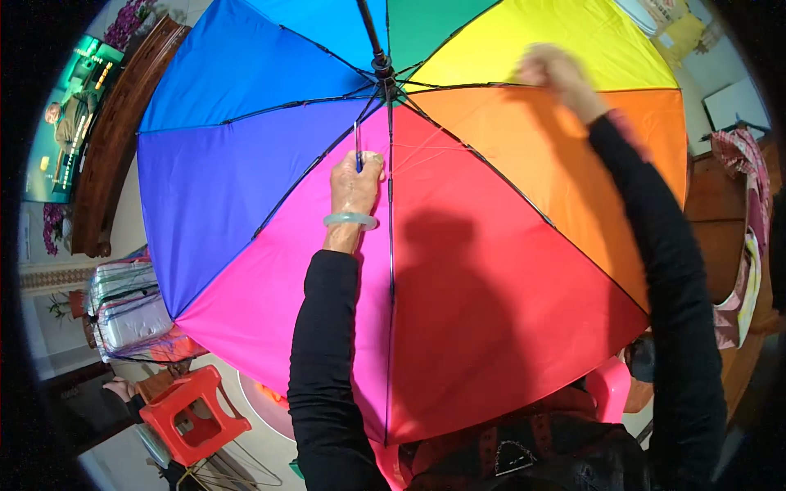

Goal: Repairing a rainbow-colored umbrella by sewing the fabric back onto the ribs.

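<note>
A large open umbrella point(446, 184) with rainbow panels spreads before me, its inner side with black ribs facing me. My left hand point(355, 186), a pale green bangle at the wrist, is closed around a thin tool point(358, 155) with a metal shaft and blue handle; its exact kind is unclear. That hand is over the pink panel, beside a rib. Fine pinkish thread point(434, 147) stretches across the red and orange panels towards my right hand point(561, 74). Blurred by motion, the right hand looks closed on the thread, over the yellow and orange panels. The umbrella's black shaft point(372, 33) rises from the hub.
At lower left stand a red plastic stool point(196, 416) and wrapped white packages point(135, 307). A wooden cabinet point(123, 139) and a lit screen point(74, 123) are at far left. Patterned cloth point(749, 188) hangs over wooden furniture on the right. A pink chair part point(610, 389) shows beneath the umbrella.
</note>
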`<action>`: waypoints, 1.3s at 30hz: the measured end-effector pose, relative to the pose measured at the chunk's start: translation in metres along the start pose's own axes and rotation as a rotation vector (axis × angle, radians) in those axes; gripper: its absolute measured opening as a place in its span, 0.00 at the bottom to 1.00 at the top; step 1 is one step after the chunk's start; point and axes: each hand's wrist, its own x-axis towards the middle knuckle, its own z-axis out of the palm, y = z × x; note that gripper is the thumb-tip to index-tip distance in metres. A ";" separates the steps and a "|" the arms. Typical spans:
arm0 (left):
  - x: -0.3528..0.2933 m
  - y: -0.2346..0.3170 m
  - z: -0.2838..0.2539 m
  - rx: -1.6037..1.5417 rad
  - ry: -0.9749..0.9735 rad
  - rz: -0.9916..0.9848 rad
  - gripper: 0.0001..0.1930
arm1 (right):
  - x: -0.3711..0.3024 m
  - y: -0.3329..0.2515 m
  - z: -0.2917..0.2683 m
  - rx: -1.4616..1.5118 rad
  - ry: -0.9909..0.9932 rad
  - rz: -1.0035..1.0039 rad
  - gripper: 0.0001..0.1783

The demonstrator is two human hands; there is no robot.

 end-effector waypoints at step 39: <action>0.008 -0.015 0.012 0.521 0.007 0.226 0.05 | -0.028 0.036 0.097 -1.091 0.115 -0.253 0.10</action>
